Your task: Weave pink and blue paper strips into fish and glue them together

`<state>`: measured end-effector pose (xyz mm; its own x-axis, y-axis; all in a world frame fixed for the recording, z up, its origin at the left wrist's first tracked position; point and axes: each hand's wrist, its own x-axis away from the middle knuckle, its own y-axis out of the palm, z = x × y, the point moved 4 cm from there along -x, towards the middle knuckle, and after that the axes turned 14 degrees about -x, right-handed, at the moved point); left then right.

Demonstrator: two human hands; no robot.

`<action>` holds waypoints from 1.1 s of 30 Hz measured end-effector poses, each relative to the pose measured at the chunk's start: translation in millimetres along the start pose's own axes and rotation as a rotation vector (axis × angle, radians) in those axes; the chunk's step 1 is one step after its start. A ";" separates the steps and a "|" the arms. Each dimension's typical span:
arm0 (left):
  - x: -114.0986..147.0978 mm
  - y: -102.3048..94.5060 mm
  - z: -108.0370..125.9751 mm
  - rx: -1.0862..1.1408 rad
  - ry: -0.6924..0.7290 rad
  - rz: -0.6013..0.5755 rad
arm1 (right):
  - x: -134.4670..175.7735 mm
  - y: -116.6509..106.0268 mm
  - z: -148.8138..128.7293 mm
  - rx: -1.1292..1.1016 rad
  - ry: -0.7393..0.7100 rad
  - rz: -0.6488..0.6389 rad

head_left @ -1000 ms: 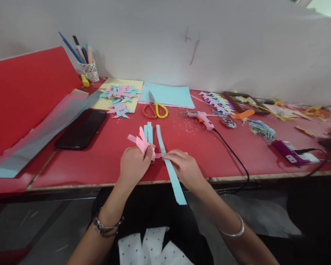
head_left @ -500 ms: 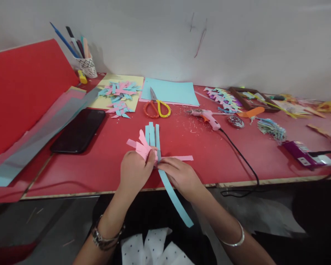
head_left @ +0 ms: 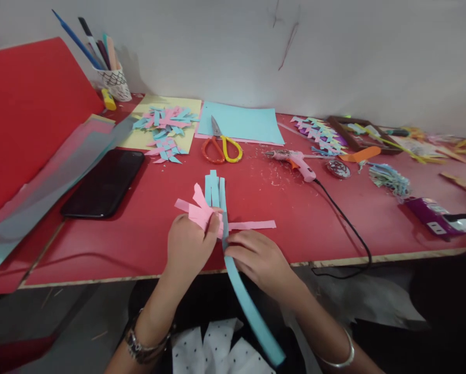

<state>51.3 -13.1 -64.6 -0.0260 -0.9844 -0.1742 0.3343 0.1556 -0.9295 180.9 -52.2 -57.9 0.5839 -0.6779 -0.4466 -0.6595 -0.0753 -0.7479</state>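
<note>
Near the table's front edge, my left hand [head_left: 190,241] is closed on a bunch of pink paper strips [head_left: 201,214], thumb pressed on top. Short blue paper strips [head_left: 213,189] stick out from the bunch toward the wall. My right hand [head_left: 258,259] pinches a long blue paper strip [head_left: 248,309] just right of the bunch. This strip runs along the bunch's right side and hangs past the table edge over my lap. One pink strip end [head_left: 254,225] points right, above my right fingers. My fingers hide where the strips cross.
Scissors [head_left: 222,148] and a pink glue gun [head_left: 293,160] with a black cord lie beyond my hands. A black phone [head_left: 104,183] is at left. Woven paper pieces [head_left: 165,122] rest on yellow paper. Further right sits a purple power socket [head_left: 431,215].
My right hand has slid a little toward me along the long blue strip, whose free end hangs lower. The left hand keeps its hold on the pink strips. The view has shifted slightly.
</note>
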 end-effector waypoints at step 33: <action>13.6 0.7 -15.1 -0.143 0.402 0.015 | 13.3 -5.0 0.6 0.066 0.069 0.098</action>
<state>36.9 -25.1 -72.6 -0.3971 -0.8758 -0.2744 0.2037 0.2074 -0.9568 192.2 -60.4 -60.4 0.4828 -0.7282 -0.4865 -0.6780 0.0408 -0.7339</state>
